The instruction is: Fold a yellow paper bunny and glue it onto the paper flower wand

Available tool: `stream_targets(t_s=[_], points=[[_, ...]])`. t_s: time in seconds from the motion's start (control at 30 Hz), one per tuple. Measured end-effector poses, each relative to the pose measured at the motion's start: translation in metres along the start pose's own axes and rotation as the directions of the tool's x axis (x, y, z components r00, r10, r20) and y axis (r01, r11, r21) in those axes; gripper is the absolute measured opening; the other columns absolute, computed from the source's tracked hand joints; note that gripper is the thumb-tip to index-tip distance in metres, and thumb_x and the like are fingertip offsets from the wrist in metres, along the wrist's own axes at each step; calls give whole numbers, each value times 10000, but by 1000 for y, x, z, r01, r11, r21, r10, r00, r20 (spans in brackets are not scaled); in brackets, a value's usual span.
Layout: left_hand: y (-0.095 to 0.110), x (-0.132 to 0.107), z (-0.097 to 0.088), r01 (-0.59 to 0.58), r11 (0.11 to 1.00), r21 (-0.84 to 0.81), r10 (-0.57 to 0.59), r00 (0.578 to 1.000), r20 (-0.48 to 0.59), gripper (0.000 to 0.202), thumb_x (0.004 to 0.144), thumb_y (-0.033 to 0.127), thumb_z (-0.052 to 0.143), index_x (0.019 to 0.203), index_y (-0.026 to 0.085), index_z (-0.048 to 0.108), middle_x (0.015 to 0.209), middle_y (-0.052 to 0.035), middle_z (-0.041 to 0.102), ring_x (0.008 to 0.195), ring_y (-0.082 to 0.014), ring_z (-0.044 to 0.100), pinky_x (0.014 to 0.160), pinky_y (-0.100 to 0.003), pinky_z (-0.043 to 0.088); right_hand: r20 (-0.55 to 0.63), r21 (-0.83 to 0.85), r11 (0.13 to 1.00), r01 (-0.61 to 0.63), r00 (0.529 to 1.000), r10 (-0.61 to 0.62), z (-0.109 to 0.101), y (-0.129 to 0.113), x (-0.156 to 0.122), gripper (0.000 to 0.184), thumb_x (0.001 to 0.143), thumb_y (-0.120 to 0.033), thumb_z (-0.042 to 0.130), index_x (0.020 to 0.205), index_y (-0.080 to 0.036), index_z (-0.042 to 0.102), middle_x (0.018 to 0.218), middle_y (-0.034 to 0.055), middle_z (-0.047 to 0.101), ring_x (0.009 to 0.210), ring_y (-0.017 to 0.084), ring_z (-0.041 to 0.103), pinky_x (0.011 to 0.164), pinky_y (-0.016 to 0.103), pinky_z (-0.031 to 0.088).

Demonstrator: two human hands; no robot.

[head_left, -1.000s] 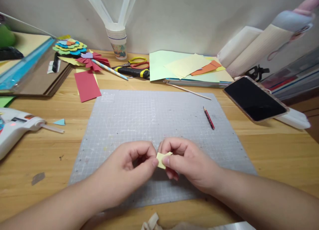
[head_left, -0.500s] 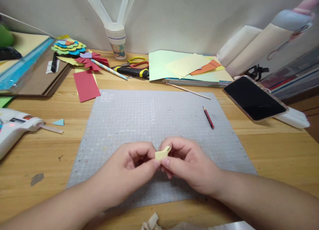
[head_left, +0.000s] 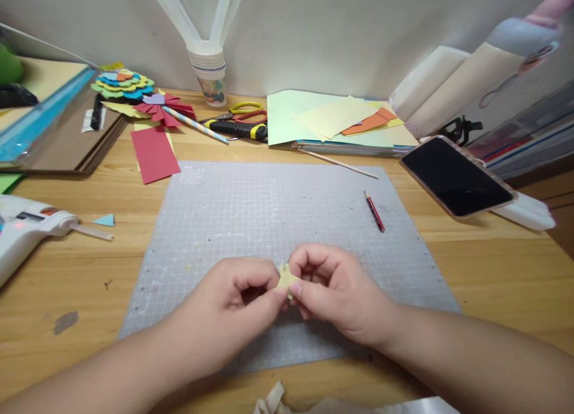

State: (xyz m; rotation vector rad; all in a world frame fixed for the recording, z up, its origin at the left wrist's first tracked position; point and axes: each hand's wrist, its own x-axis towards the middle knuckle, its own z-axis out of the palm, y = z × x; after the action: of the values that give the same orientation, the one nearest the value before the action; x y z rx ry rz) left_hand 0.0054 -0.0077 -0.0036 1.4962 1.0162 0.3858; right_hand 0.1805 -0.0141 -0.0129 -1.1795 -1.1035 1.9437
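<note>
Both my hands meet over the near part of a grey cutting mat (head_left: pixel 278 211). My left hand (head_left: pixel 228 306) and my right hand (head_left: pixel 336 294) each pinch a small pale yellow piece of paper (head_left: pixel 285 279) between thumb and fingers. The paper is folded small and mostly covered by my fingertips. A red pencil (head_left: pixel 373 211) lies on the mat to the right, apart from my hands.
A white glue gun (head_left: pixel 31 229) lies at the left, a small blue paper triangle (head_left: pixel 104 220) by its tip. Red paper (head_left: pixel 155 154), paper flowers (head_left: pixel 123 85), scissors (head_left: pixel 242 110), a utility knife (head_left: pixel 237 129), paper stacks (head_left: pixel 336 121), a skewer (head_left: pixel 338 163) and a phone (head_left: pixel 455 176) lie behind.
The yellow paper piece has been folded tighter between my fingertips and shows less. My hands have stayed in the same place over the mat.
</note>
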Motion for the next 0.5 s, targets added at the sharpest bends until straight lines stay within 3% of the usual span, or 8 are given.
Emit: stream_targets(t_s=[0.07,0.23,0.4,0.5], points=[[-1,0,2,34,999,-31,-34,999,-8,316,841,353,486,571,202,421,573,53,371,564,-104,351,511,-231,288,-1,-57,998,-12,1000,12,2,-1,-1,264,707,-262,756,679,-195,503,568,-68,506,486,57,429,467,202,325],[-1,1,1,-18,990,-138,6,997,-82,156,816,289,545,695,192,559,620,46,509,592,-104,442,541,-219,351,-3,-110,993,-48,999,48,4,0,-2,336,691,-325,786,647,-192,481,539,-86,426,472,45,373,451,197,287],[2,1,-2,-48,980,-194,18,988,-152,213,837,314,545,662,193,556,618,26,588,613,-116,528,594,-235,414,93,-39,999,-38,995,41,0,4,-1,282,805,-416,670,736,-189,517,668,-33,564,477,60,508,407,184,326],[2,2,-2,-25,981,-192,-19,974,-224,216,806,337,568,646,194,545,599,31,561,584,-111,497,559,-230,398,66,-62,998,-19,998,23,-1,5,-1,303,829,-424,651,701,-183,519,661,-24,579,464,53,502,405,181,328]])
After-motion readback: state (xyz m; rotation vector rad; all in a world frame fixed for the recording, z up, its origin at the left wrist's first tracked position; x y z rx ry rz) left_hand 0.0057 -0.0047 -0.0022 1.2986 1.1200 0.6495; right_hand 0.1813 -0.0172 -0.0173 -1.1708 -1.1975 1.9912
